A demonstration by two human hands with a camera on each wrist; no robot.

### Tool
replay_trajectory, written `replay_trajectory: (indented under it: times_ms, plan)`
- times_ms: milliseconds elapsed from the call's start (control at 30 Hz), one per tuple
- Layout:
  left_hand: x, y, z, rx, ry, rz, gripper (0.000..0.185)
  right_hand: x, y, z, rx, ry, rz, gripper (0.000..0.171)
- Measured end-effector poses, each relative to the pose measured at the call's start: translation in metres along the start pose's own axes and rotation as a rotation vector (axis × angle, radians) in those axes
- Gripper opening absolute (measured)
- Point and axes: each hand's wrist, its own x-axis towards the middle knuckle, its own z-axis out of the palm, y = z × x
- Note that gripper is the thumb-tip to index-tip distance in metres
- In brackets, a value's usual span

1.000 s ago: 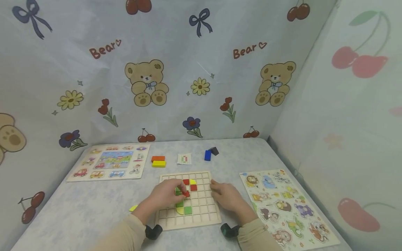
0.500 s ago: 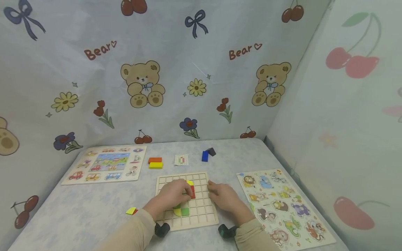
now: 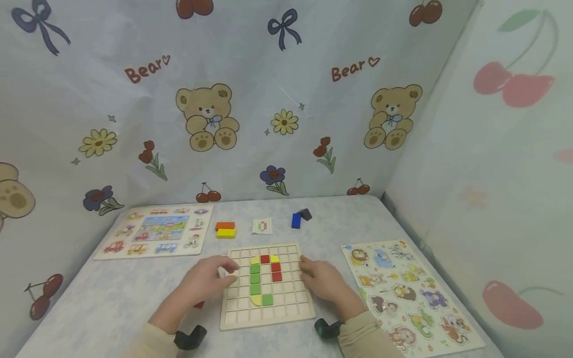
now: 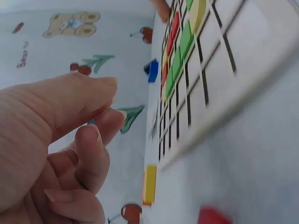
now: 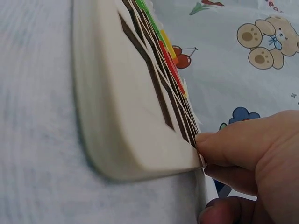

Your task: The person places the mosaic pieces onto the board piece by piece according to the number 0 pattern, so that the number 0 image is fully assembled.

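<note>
A wooden grid board [image 3: 286, 311] lies on the table. On it, green square blocks [image 3: 255, 278], red square blocks [image 3: 276, 267] and yellow quarter-round pieces [image 3: 256, 300] form an incomplete ring. My left hand [image 3: 208, 278] hovers at the board's left edge, fingers loosely bent; in the left wrist view, nothing sits between thumb and fingertips. My right hand [image 3: 324, 281] pinches the board's right edge, the thumb [image 5: 208, 140] on top and a finger beneath. A loose red block [image 3: 199, 305] lies beside my left wrist, partly hidden by it.
Orange [image 3: 225, 225] and yellow blocks [image 3: 226, 233], a pattern card [image 3: 262, 226] and a blue block [image 3: 296, 221] beside a dark one [image 3: 306, 214] lie behind the board. A vehicle puzzle [image 3: 201, 243] is at back left, an animal puzzle [image 3: 418, 298] at right.
My left hand has let go of a red block, now in the board's right column under another red one, and moved left off the pieces. My right hand stays at the board's edge.
</note>
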Motion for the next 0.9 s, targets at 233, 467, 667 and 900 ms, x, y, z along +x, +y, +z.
replay_trajectory:
  times_ms: [233, 467, 667, 900]
  plan:
    - [-0.031, -0.063, -0.025, -0.018, 0.046, -0.139, 0.034, 0.001, 0.001, 0.0, -0.016, 0.014, 0.03, 0.041]
    - [-0.041, -0.084, -0.015, -0.055, 0.008, -0.138, 0.048, 0.001, 0.0, 0.001, 0.046, -0.002, 0.048, 0.041]
    - [-0.042, -0.083, -0.01, -0.045, 0.021, -0.093, 0.05, 0.0, 0.001, 0.002, 0.056, 0.001, 0.062, 0.04]
    - [-0.048, -0.084, -0.014, -0.073, -0.004, -0.038, 0.051, 0.0, 0.0, 0.002, 0.063, 0.014, 0.063, 0.039]
